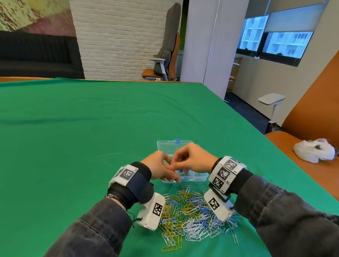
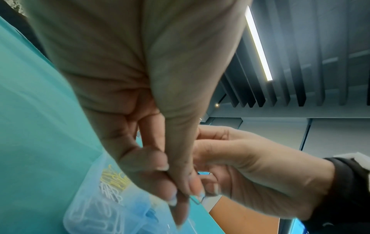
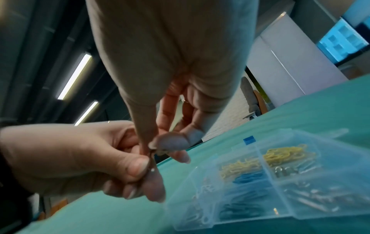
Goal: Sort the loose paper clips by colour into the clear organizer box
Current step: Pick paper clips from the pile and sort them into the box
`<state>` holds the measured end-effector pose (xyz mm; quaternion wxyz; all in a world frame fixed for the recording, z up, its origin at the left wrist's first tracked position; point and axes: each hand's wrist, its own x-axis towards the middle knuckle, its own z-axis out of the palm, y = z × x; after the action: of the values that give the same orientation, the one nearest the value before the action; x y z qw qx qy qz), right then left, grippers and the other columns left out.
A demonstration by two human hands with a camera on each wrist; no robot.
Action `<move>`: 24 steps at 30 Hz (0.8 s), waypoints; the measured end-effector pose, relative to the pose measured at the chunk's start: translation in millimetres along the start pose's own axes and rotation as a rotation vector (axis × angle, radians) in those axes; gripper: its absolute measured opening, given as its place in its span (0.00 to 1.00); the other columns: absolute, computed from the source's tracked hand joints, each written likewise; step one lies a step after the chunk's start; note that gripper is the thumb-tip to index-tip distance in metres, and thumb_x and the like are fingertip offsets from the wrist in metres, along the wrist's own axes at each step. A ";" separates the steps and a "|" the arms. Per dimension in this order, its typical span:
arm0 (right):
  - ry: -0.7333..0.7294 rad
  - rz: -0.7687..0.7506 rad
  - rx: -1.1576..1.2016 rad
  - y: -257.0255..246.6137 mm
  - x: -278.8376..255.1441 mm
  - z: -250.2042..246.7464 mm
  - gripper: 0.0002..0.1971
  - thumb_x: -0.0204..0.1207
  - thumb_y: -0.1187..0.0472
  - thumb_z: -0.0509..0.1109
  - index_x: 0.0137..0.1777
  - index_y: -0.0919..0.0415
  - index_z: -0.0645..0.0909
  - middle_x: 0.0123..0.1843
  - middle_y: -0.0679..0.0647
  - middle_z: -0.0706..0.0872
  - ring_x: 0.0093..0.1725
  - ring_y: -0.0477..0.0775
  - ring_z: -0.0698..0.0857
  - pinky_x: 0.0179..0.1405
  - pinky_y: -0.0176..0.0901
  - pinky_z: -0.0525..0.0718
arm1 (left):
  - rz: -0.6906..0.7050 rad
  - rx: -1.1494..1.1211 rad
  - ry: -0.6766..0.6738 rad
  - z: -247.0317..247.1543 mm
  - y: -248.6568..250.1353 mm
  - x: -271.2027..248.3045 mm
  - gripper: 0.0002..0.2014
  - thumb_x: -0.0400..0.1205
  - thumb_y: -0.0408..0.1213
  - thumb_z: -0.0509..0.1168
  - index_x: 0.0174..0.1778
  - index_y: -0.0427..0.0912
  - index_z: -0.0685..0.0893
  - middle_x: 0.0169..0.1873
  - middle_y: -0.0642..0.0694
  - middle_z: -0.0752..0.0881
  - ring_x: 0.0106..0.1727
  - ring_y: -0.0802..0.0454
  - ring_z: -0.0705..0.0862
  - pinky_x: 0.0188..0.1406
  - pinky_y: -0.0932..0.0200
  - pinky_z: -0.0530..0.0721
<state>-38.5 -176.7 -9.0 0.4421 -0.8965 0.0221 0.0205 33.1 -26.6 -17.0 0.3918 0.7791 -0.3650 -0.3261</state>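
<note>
My left hand (image 1: pixel 170 174) and right hand (image 1: pixel 175 165) meet just above the clear organizer box (image 1: pixel 200 177), whose lid (image 1: pixel 166 145) lies open behind. Between them they pinch a thin dark paper clip (image 3: pixel 151 165). The left hand (image 2: pixel 186 193) holds it between thumb and fingers, and the right hand (image 3: pixel 153 148) pinches its upper end. The clip's colour is unclear. The box's compartments hold yellow clips (image 3: pixel 286 153), blue clips (image 3: pixel 246 178), white clips (image 3: pixel 202 190) and silver ones (image 3: pixel 300 191). A loose pile of mixed clips (image 1: pixel 192 215) lies in front of the box, between my wrists.
A green cloth (image 1: pixel 82 141) covers the table. An orange chair (image 1: pixel 327 120) stands at the right edge with a white plastic bag (image 1: pixel 315 150) on its seat. A few stray clips (image 1: pixel 172 246) lie nearest me.
</note>
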 end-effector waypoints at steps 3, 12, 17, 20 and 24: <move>0.009 0.011 0.086 -1.4 -0.1 -1.5 0.04 0.74 0.67 0.76 0.39 0.61 0.84 0.32 0.49 0.87 0.30 0.43 0.84 0.32 0.34 0.83 | -0.006 -0.003 0.042 -2.4 -0.6 0.0 0.15 0.73 0.34 0.78 0.50 0.38 0.79 0.30 0.48 0.90 0.31 0.59 0.86 0.31 0.68 0.83; 0.096 0.378 0.740 5.3 -12.8 0.9 0.04 0.82 0.73 0.63 0.47 0.73 0.78 0.41 0.68 0.87 0.36 0.57 0.91 0.39 0.39 0.90 | 0.098 -0.115 0.198 -12.1 -0.1 1.5 0.12 0.69 0.30 0.80 0.41 0.36 0.83 0.27 0.43 0.88 0.27 0.56 0.86 0.29 0.66 0.83; -0.019 0.570 1.106 3.9 -15.7 -3.1 0.16 0.86 0.61 0.57 0.54 0.77 0.78 0.44 0.72 0.88 0.40 0.65 0.91 0.42 0.45 0.90 | 0.201 0.015 0.197 -2.6 5.8 4.2 0.05 0.78 0.29 0.73 0.47 0.41 0.87 0.33 0.47 0.89 0.30 0.63 0.84 0.34 0.69 0.83; 0.031 0.568 1.142 7.7 -17.9 -12.6 0.16 0.86 0.62 0.59 0.53 0.78 0.78 0.44 0.72 0.88 0.39 0.65 0.91 0.39 0.44 0.91 | 0.263 0.091 0.147 -0.9 8.1 4.7 0.12 0.84 0.27 0.64 0.59 0.42 0.86 0.48 0.50 0.90 0.46 0.61 0.87 0.41 0.72 0.82; 0.242 0.475 0.912 14.4 -17.5 -30.0 0.09 0.83 0.67 0.63 0.49 0.75 0.79 0.45 0.68 0.86 0.42 0.61 0.89 0.39 0.39 0.90 | 0.287 0.094 0.250 -8.4 14.0 3.2 0.14 0.88 0.31 0.57 0.66 0.42 0.83 0.57 0.50 0.88 0.53 0.57 0.85 0.42 0.77 0.78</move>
<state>-56.4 -209.0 -1.2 0.7649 -0.5792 0.2820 0.0048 37.1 -32.1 -1.7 0.4397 0.7709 -0.4357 -0.1501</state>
